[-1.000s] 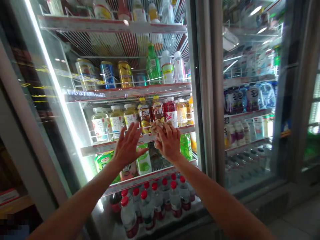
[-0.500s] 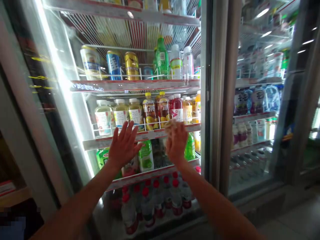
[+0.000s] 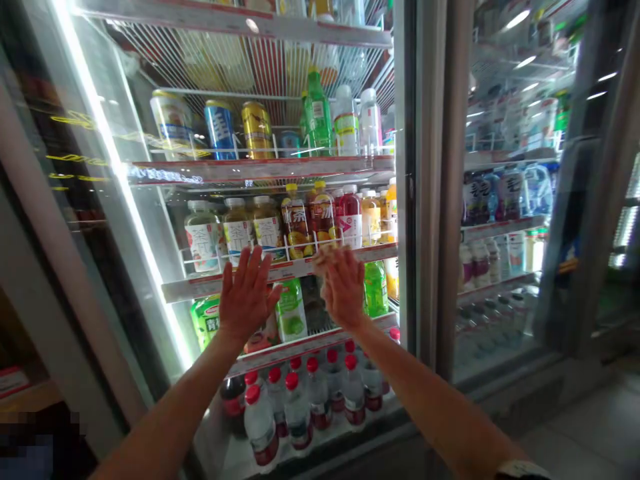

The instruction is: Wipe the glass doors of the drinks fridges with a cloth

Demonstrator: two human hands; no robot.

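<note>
A glass door [image 3: 280,175] of a lit drinks fridge stands before me, with bottles and cans behind it. My left hand [image 3: 246,293] lies flat against the glass, fingers spread and pointing up, holding nothing. To the right of it, my right hand [image 3: 345,287] presses a crumpled beige cloth [image 3: 326,259] to the pane. Most of the cloth is hidden under the palm; its edge shows past the fingertips. Behind the hands are tea bottles [image 3: 295,223] and a green juice bottle [image 3: 291,310].
Red-capped water bottles [image 3: 299,407] fill the bottom shelf. Cans [image 3: 257,130] and a green bottle [image 3: 319,117] stand on a higher shelf. A metal door frame [image 3: 425,200] runs up on the right, with a second stocked fridge [image 3: 500,253] beyond it.
My right hand and the cloth have shifted slightly left across the glass. My left hand stays nearly in place. The whole view has moved a little.
</note>
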